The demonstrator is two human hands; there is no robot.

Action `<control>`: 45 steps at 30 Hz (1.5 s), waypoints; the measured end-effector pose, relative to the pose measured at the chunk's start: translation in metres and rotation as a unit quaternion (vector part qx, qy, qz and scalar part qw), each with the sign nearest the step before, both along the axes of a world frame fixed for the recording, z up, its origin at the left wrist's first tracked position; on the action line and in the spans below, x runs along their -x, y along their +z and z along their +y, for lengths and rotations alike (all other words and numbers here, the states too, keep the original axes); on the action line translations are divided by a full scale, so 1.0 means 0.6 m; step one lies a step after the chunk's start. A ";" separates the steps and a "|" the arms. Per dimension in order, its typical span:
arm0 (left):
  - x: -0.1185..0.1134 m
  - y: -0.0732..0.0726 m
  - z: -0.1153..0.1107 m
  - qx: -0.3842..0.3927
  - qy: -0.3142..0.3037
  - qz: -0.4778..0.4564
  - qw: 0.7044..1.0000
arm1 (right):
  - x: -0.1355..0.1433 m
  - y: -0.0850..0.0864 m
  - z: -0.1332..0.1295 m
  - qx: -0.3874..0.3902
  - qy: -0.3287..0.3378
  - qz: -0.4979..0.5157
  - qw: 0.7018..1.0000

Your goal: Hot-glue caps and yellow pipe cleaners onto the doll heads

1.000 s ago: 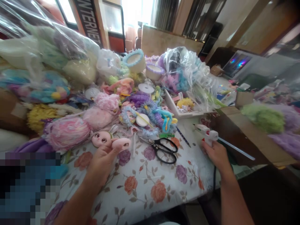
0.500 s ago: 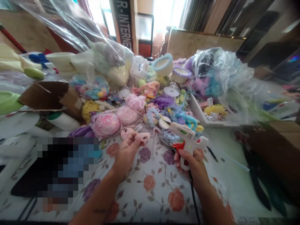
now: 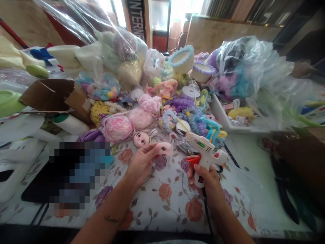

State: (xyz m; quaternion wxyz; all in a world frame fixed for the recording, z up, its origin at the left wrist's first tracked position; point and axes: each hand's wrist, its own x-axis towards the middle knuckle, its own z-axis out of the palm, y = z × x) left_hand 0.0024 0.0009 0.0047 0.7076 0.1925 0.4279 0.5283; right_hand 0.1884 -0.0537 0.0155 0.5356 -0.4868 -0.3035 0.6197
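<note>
Two bare hands work above a flowered tablecloth [image 3: 166, 211]. The left hand [image 3: 141, 164] has a narrow pinch on a small pink face piece [image 3: 165, 149], thumb and fingers at one end, which leaves its painted eye uncovered. The right hand [image 3: 209, 179] is wrapped around the handle of a white glue gun [image 3: 203, 147], fingers by the red trigger [image 3: 193, 160]; whether they squeeze it is unclear. The nozzle slants up and away from both hands, probably to spare the fingers any heat. The cord [image 3: 208, 215] hangs below the right-hand grip, out of the nozzle's way. Just beyond the left fingertips lies a round doll face [image 3: 141, 139], face up. Pink yarn [image 3: 117, 128] sits farther left; a white tray [image 3: 228, 127] stands beyond the right hand.
</note>
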 end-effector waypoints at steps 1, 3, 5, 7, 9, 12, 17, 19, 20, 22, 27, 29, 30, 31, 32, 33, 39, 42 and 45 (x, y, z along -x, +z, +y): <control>0.000 0.000 -0.001 -0.009 -0.006 0.016 1.000 | 0.000 0.001 0.000 -0.001 0.003 -0.002 1.000; 0.002 0.000 -0.002 -0.032 -0.011 0.053 0.998 | 0.000 0.002 -0.001 -0.001 0.012 -0.006 1.000; 0.003 -0.001 -0.003 -0.059 -0.010 0.099 0.993 | -0.001 0.000 -0.002 -0.005 0.019 -0.006 1.000; 0.003 -0.002 -0.003 -0.084 -0.002 0.145 0.986 | -0.002 -0.005 -0.002 -0.010 0.020 -0.004 1.000; 0.003 -0.003 -0.004 -0.107 0.011 0.191 0.976 | -0.004 -0.010 -0.003 -0.013 0.027 -0.002 1.000; 0.002 -0.003 -0.004 -0.138 0.030 0.242 0.960 | -0.004 -0.016 -0.005 -0.010 0.039 -0.017 0.999; 0.005 -0.005 -0.003 -0.186 0.066 0.270 0.942 | 0.002 -0.015 -0.012 0.006 0.051 -0.044 0.998; 0.007 -0.010 -0.002 -0.204 0.080 0.273 0.937 | 0.006 -0.018 -0.016 0.009 0.057 -0.058 0.997; 0.008 -0.013 -0.002 -0.213 0.085 0.273 0.934 | 0.007 -0.020 -0.018 0.008 0.058 -0.069 0.996; 0.009 -0.017 -0.002 -0.222 0.086 0.273 0.932 | 0.009 -0.026 -0.024 0.005 0.060 -0.099 0.993; 0.006 -0.012 -0.004 -0.210 0.072 0.261 0.939 | 0.009 -0.036 -0.037 -0.003 0.070 -0.205 0.976; 0.005 -0.007 -0.006 -0.200 0.062 0.259 0.943 | 0.009 -0.038 -0.038 -0.006 0.067 -0.226 0.972; 0.004 -0.005 -0.007 -0.194 0.057 0.257 0.945 | 0.009 -0.038 -0.039 -0.007 0.066 -0.227 0.972; 0.004 -0.004 -0.007 -0.189 0.054 0.256 0.946 | 0.009 -0.039 -0.038 -0.007 0.064 -0.227 0.972; 0.003 -0.003 -0.008 -0.185 0.053 0.256 0.947 | 0.008 -0.039 -0.038 -0.008 0.065 -0.226 0.972; 0.003 -0.003 -0.008 -0.182 0.054 0.256 0.948 | 0.008 -0.040 -0.037 -0.008 0.069 -0.225 0.972; 0.002 -0.004 -0.009 -0.186 0.055 0.240 0.951 | 0.007 -0.043 -0.036 -0.003 0.082 -0.223 0.971; 0.002 -0.006 -0.009 -0.187 0.054 0.239 0.951 | 0.009 -0.041 -0.037 -0.006 0.069 -0.224 0.972; 0.001 -0.006 -0.009 -0.186 0.061 0.236 0.952 | 0.009 -0.041 -0.037 -0.005 0.070 -0.231 0.970</control>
